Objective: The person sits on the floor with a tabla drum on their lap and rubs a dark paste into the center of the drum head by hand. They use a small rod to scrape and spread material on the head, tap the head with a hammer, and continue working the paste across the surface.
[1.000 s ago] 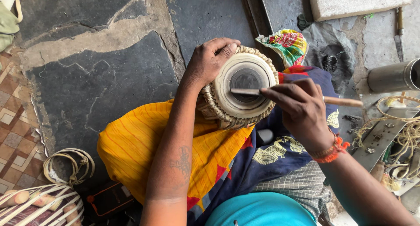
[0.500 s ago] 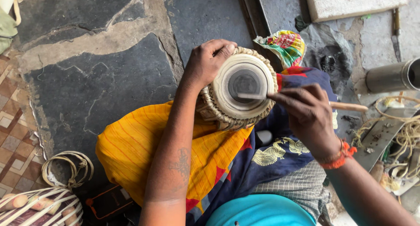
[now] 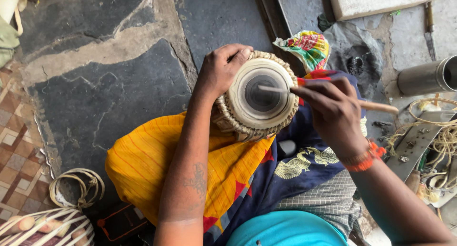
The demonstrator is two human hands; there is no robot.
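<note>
A small round drum [image 3: 259,97] with a pale skin, a dark centre patch and a braided rim rests on my lap. My left hand [image 3: 220,67] grips its upper left rim and steadies it. My right hand [image 3: 333,110] holds a thin wooden-handled tool [image 3: 376,106], whose pale tip lies across the dark centre of the drumhead. An orange thread band circles my right wrist. Yellow and dark blue patterned cloth [image 3: 238,170] covers my lap under the drum.
Grey stone floor lies ahead. A metal cylinder [image 3: 426,77], coiled cord [image 3: 445,141] and metal strips sit at the right. A crumpled colourful cloth [image 3: 304,46] lies beyond the drum. Coiled straps [image 3: 76,189] and another laced drum [image 3: 43,229] are at the lower left.
My right hand has slid the tool's tip a little to the left across the drumhead. My left hand keeps its grip on the rim.
</note>
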